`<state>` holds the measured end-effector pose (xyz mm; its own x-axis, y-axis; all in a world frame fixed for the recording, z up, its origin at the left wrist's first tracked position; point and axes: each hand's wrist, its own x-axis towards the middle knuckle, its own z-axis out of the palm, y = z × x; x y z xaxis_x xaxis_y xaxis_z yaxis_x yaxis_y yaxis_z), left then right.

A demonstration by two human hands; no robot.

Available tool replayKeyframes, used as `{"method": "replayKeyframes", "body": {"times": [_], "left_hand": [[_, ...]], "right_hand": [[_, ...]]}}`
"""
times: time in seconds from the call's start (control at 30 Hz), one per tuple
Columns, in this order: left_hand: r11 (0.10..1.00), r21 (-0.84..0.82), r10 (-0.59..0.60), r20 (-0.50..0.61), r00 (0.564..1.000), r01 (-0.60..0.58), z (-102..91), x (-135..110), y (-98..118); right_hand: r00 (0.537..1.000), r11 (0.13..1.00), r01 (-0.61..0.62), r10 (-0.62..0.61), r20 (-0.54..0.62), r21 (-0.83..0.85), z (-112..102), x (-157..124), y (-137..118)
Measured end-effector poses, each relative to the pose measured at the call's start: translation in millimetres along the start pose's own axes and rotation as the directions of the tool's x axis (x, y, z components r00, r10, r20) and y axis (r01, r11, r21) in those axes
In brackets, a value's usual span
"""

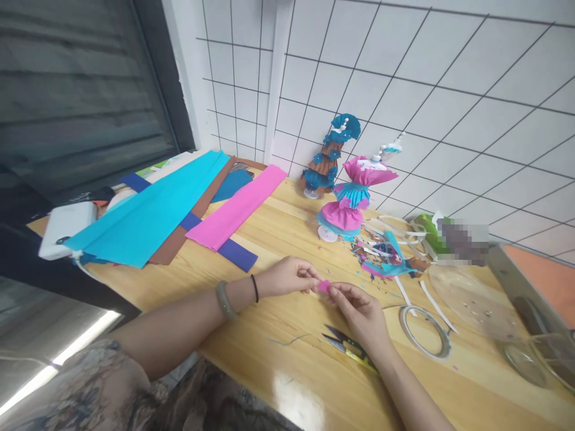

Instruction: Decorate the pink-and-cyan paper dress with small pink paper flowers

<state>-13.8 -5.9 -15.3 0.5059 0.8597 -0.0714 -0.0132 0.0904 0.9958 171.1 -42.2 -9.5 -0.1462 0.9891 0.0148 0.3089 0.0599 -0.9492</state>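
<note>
Both hands meet over the wooden table (pixel 278 371) and pinch one small pink scrap of paper (pixel 324 287) between their fingertips. My left hand (pixel 287 275), with a jade bangle and a black band on its wrist, holds the scrap's left side. From the right, my right hand (pixel 362 311) grips the other side. A pair of yellow-handled thread snips (pixel 348 346) lies on the table just under my right wrist.
Sheets of cyan, brown, pink and blue crepe paper (pixel 171 209) lie at the far left. Two paper dolls (pixel 348 197) stand by the tiled wall. Paper scraps (pixel 386 254), a tape ring (pixel 424 330) and a clear plastic lid (pixel 471 299) lie to the right.
</note>
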Motion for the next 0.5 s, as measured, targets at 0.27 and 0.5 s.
{"method": "replayKeyframes", "body": {"times": [0.27, 0.5], "left_hand": [[1.000, 0.009, -0.009, -0.006, 1.000, 0.009, -0.2, -0.6, 0.7], [1.000, 0.004, -0.003, 0.001, 1.000, 0.003, -0.8, 1.1, -2.2]], "right_hand": [[1.000, 1.000, -0.007, 0.007, 0.007, 0.009, -0.1, -0.9, -3.8], [1.000, 0.999, -0.011, 0.011, 0.010, 0.035, -0.4, -0.6, -3.2]]}}
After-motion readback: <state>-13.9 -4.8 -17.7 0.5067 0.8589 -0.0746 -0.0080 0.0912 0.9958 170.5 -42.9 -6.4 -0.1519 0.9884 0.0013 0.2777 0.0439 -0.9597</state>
